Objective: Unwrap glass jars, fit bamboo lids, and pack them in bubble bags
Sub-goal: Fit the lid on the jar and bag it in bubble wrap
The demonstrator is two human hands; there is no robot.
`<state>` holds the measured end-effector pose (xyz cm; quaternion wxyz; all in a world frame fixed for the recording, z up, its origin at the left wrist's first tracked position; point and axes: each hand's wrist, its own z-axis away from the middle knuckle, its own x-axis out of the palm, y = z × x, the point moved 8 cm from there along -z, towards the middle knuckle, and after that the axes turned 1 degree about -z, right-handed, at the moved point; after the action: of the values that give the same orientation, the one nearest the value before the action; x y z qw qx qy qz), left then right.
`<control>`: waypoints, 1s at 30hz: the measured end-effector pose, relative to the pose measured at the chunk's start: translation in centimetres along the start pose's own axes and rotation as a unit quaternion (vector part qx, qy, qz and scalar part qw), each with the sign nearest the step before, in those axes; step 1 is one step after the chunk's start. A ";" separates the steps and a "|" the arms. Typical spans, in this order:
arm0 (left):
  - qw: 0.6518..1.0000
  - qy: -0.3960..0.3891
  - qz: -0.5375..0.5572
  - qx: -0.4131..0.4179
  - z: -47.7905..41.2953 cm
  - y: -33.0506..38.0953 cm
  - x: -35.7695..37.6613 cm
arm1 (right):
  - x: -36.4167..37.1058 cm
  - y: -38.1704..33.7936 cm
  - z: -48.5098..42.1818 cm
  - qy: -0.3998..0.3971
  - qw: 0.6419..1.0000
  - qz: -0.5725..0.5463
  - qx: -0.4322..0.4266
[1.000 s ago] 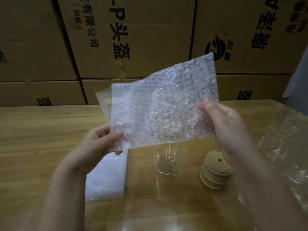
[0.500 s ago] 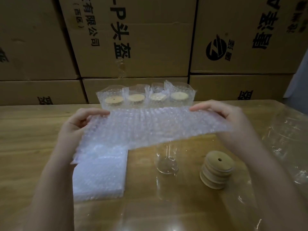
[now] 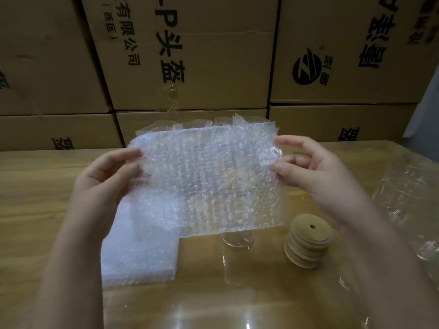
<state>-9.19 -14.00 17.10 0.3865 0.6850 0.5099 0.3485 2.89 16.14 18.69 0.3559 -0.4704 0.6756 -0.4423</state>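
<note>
My left hand (image 3: 107, 184) and right hand (image 3: 316, 172) pinch the clear bubble-wrap bag (image 3: 209, 176) by its sides; I judge its hanging hem could tip the clear glass jar (image 3: 236, 239) beneath.

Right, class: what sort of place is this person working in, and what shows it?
Probably a warehouse or packing room: stacked printed cartons behind the table, a pile of bubble bags, and a stack of bamboo lids ready for packing.

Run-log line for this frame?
bubble bag held up | left hand pinches left edge | right hand pinches right edge | glass jar on table behind
</note>
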 end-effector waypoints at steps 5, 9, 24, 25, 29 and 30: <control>0.998 0.025 -0.060 0.002 -0.1 -0.5 -0.5 | -0.1 0.1 0.0 0.022 0.999 0.047 -0.004; 0.971 0.055 -0.234 -0.016 -0.1 0.1 0.6 | 0.7 -0.2 0.2 0.015 0.998 0.057 -0.014; 0.892 -0.247 -0.375 0.060 4.8 4.1 13.1 | 6.8 -0.2 2.0 -0.064 0.997 0.023 -0.045; 0.894 -0.232 -0.379 0.061 4.6 4.2 12.8 | 7.0 -0.2 2.0 -0.073 0.996 0.020 -0.045; 0.900 -0.184 -0.391 0.056 4.0 4.2 11.6 | 7.8 -0.2 2.1 -0.089 0.995 0.015 -0.047; 0.903 -0.187 -0.384 0.049 3.9 4.0 11.5 | 7.8 -0.2 2.2 -0.086 0.995 0.027 -0.051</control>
<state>-1.34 -4.26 19.83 0.5446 0.5068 0.6681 0.0133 2.52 8.07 17.62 0.3999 -0.5060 0.6766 -0.3553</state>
